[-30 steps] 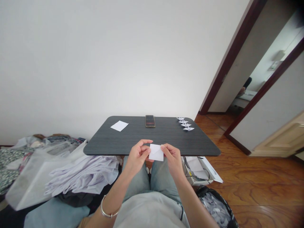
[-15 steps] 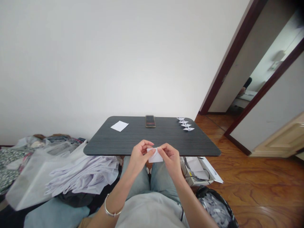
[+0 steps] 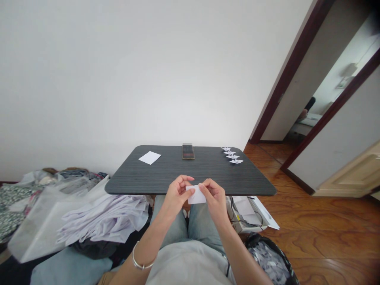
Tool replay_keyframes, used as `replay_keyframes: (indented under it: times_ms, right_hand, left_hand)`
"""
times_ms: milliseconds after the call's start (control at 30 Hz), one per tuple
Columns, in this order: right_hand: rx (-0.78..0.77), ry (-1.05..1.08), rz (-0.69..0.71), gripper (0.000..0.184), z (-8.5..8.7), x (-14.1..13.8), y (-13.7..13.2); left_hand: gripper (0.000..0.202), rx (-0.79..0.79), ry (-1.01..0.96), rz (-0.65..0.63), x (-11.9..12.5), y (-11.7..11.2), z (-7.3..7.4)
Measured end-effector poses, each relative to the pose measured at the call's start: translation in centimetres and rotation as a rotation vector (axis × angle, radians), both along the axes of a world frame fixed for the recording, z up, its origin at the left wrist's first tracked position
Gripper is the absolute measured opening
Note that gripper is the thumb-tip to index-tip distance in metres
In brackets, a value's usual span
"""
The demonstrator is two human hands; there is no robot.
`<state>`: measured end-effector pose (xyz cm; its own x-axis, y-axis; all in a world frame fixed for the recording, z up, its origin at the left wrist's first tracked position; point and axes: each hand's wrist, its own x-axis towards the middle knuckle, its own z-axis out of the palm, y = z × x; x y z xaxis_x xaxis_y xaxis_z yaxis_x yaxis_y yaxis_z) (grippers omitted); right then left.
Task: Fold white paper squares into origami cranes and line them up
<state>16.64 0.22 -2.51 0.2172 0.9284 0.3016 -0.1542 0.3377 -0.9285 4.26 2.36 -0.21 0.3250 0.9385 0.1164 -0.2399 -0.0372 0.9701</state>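
Between my two hands is a small piece of folded white paper (image 3: pixel 196 197), held just past the table's near edge, over my lap. My left hand (image 3: pixel 177 194) pinches its left side, thumb on top. At its upper right, my right hand (image 3: pixel 214 194) grips it between thumb and fingers. The fingers' undersides are hidden behind the paper. On the dark table (image 3: pixel 166 174) a flat white sheet (image 3: pixel 150 157) lies at the back left. Several folded paper cranes (image 3: pixel 236 161) stand in a row at the back right.
A phone-like device (image 3: pixel 188 152) sits at the table's back middle, by the wall. Clothes (image 3: pixel 103 217) are piled on the left. Below the table's right side are a box with cables (image 3: pixel 247 215) and a black-lined bin of paper scraps (image 3: pixel 271 261).
Both hands have shifted very slightly right with the paper. My thumbs are a little farther apart, and more of the paper's face shows between them.
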Motion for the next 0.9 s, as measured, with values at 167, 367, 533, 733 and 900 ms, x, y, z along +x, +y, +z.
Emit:
replay_keyframes:
  times_ms: [167, 367, 533, 733, 900]
  right_hand:
    - [-0.006, 0.026, -0.002, 0.029, -0.1, 0.2, 0.1]
    - [-0.008, 0.038, 0.003, 0.027, -0.3, 0.3, 0.3]
    - [-0.012, 0.026, -0.011, 0.028, -0.4, 0.4, 0.5]
    - [0.011, 0.011, -0.059, 0.028, -0.5, 0.8, 0.7]
    - [-0.006, 0.056, -0.025, 0.028, -0.2, 0.7, 0.5]
  left_hand:
    - [0.037, -0.013, -0.015, -0.039, -0.6, 0.2, -0.3]
    - [0.047, -0.049, 0.000, -0.061, -1.4, 0.2, -0.1]
    - [0.056, -0.070, -0.008, -0.073, -1.7, 0.1, 0.1]
    - [0.054, -0.097, -0.064, -0.086, -1.7, -0.2, 0.4]
    - [0.043, -0.108, -0.042, -0.042, -1.2, -0.2, 0.2]
